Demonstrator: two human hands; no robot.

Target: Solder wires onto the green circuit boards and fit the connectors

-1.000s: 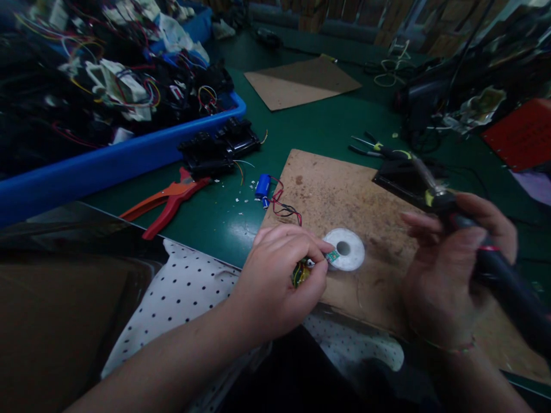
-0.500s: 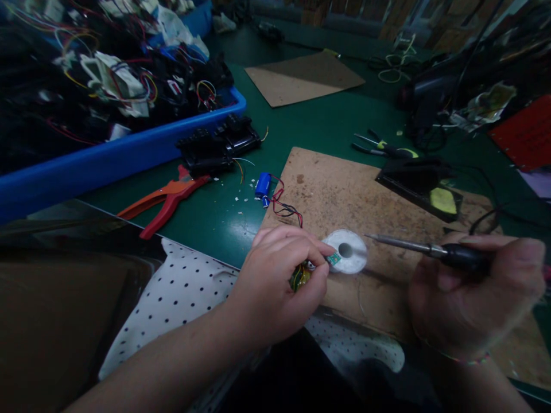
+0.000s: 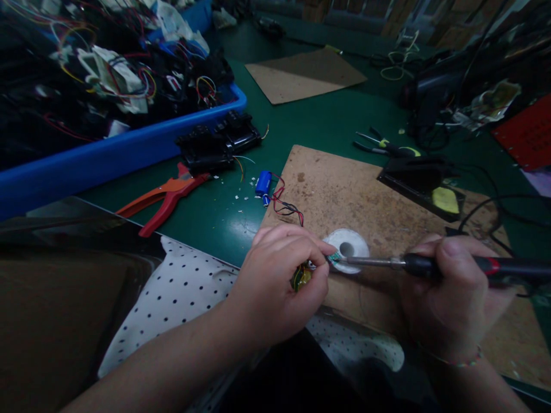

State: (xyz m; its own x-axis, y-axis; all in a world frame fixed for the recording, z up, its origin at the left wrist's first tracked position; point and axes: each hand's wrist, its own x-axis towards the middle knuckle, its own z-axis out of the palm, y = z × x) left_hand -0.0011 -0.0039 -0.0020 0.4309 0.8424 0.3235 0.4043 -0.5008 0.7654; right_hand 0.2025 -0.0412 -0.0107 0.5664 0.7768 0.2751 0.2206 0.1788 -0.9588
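Note:
My left hand (image 3: 282,281) is closed in a pinch on a small green circuit board (image 3: 333,258), whose end sticks out past the fingertips. A yellow-wrapped part with wires (image 3: 303,278) shows under the same fingers. Wrapped round a black handle, my right hand (image 3: 456,298) holds a soldering iron (image 3: 413,264) pointing left. Its tip is at the board's end; whether it touches, I cannot tell. Below the board lies a white solder spool (image 3: 360,245), partly covered by the iron. A blue cylinder with red and black wires (image 3: 263,183) lies beyond my left hand.
A brown work board (image 3: 340,183) carries the spool and a black iron stand with yellow sponge (image 3: 445,199). Around it lie green-handled pliers (image 3: 387,147), red-handled cutters (image 3: 172,195) and black plastic housings (image 3: 215,143). A blue bin (image 3: 129,158) full of wired parts stands left.
My right hand has moved left with the soldering iron, bringing its tip from beyond the spool to the circuit board. My left hand has stayed almost still.

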